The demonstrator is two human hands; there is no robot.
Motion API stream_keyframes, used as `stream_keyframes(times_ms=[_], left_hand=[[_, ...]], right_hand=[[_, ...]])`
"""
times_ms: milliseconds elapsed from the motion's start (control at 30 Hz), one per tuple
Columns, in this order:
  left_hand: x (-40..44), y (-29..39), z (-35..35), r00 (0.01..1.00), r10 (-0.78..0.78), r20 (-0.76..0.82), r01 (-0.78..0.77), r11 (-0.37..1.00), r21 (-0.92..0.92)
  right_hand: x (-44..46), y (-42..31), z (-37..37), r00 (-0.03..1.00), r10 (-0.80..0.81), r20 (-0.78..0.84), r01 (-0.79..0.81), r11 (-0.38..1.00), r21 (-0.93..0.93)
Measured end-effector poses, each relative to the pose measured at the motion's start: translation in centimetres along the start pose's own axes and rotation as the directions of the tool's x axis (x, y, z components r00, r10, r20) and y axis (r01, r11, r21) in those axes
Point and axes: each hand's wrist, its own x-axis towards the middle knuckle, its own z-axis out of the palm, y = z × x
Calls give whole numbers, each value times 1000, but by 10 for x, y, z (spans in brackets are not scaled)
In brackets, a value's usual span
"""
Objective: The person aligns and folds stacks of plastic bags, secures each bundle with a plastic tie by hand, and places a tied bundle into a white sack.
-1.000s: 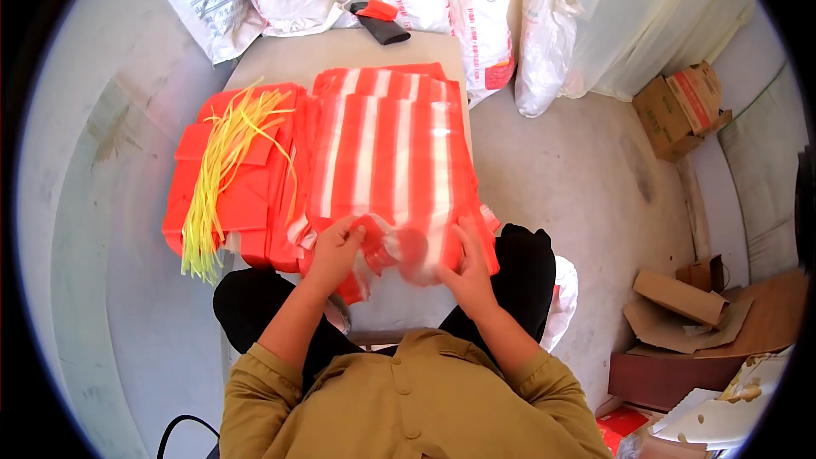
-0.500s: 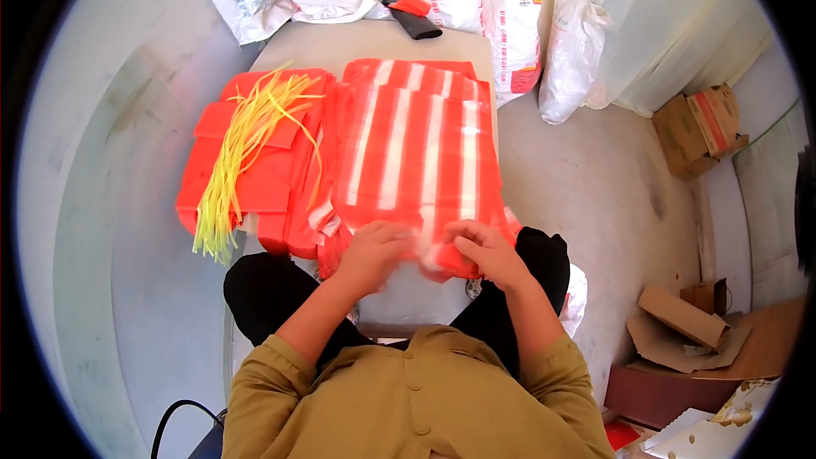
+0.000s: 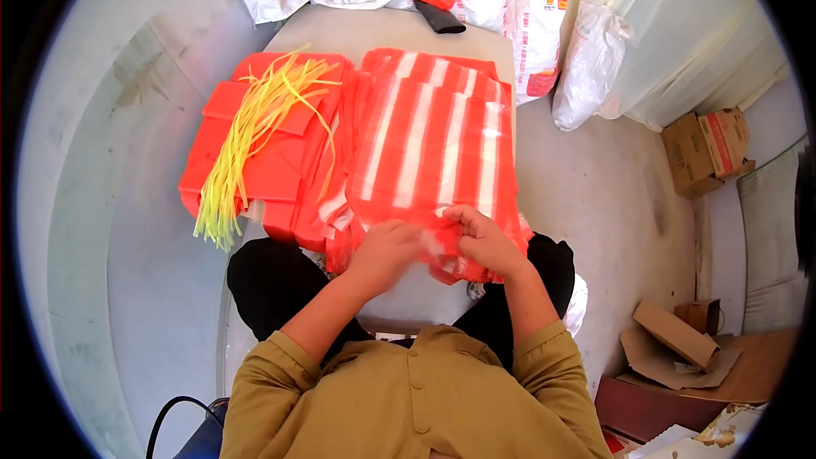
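A stack of red-and-white striped plastic bags [image 3: 433,140] lies flat in front of me, its near edge crumpled and hanging over. At that edge my right hand [image 3: 488,240] is closed, thumb and fingers pinching the plastic. My left hand [image 3: 387,253] is beside it, fingers curled together on the same edge; its fingertips are slightly blurred. The bit of plastic between the hands is smeared by motion. To the left sits a pile of folded red bags [image 3: 246,166], with a bundle of yellow strips [image 3: 259,123] lying across it.
The stacks rest on a beige-topped table [image 3: 327,27]. White printed sacks [image 3: 534,30] and a dark roll with a red piece [image 3: 439,17] are at its far end. Cardboard boxes [image 3: 705,149] stand on the right, with flattened cardboard [image 3: 676,344] nearer me.
The view has shifted a little, so the far things sit further right. My right hand has moved up slightly along the bags' near edge, and the plastic between my hands has changed shape.
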Motion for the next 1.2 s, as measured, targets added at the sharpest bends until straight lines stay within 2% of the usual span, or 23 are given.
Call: stream_keyframes(times_ms=[100, 200, 300, 400, 467, 500, 633, 667, 733, 800, 867, 933, 1000, 1100, 1200], left_hand=[[-2, -5, 5, 1000, -14, 3, 14, 999, -32], [0, -3, 6, 1000, -12, -2, 12, 999, 34], [-2, -4, 8, 1000, -1, -7, 2, 1000, 29], [3, 2, 2, 999, -33, 31, 30, 997, 66], [3, 3, 6, 956, -265, 123, 274, 959, -70], [2, 4, 8, 942, -313, 124, 328, 936, -124], [6, 15, 3, 899, -432, 73, 428, 827, -365], [12, 23, -6, 852, -504, 138, 509, 739, -442], [14, 27, -10, 811, -556, 182, 560, 650, -513], [11, 25, -4, 846, -521, 117, 508, 718, -475], [8, 20, 4, 893, -449, 39, 437, 839, -324], [3, 13, 10, 961, -273, -38, 269, 958, -101], [8, 10, 6, 996, -15, -83, 26, 991, 134], [13, 0, 5, 998, 59, -27, -55, 990, 134], [19, -1, 6, 1000, 17, -25, -14, 992, 123]], right_hand=[[1, -16, 5, 997, 79, -10, -77, 989, 126], [10, -9, 5, 998, 53, 13, -55, 978, 204], [17, 1, 5, 1000, -11, 1, 11, 1000, 24], [22, -2, 13, 994, -89, -60, 86, 995, -52], [19, -21, 23, 996, 11, -84, -14, 999, -40], [19, -29, 28, 994, 61, -95, -64, 997, -32], [32, -16, 33, 984, -69, -163, 15, 949, -315], [32, -16, 35, 981, -99, -169, 30, 927, -373], [33, -16, 38, 973, -154, -174, 50, 871, -489], [34, -16, 42, 964, -201, -173, 59, 798, -600], [31, -26, 45, 958, -236, -164, 71, 748, -660], [31, -26, 45, 952, -262, -160, 78, 710, -700], [33, -19, 44, 949, -275, -153, 82, 686, -723], [32, -15, 44, 927, -343, -153, 105, 627, -772], [30, -9, 44, 888, -392, -239, 145, 734, -664]])
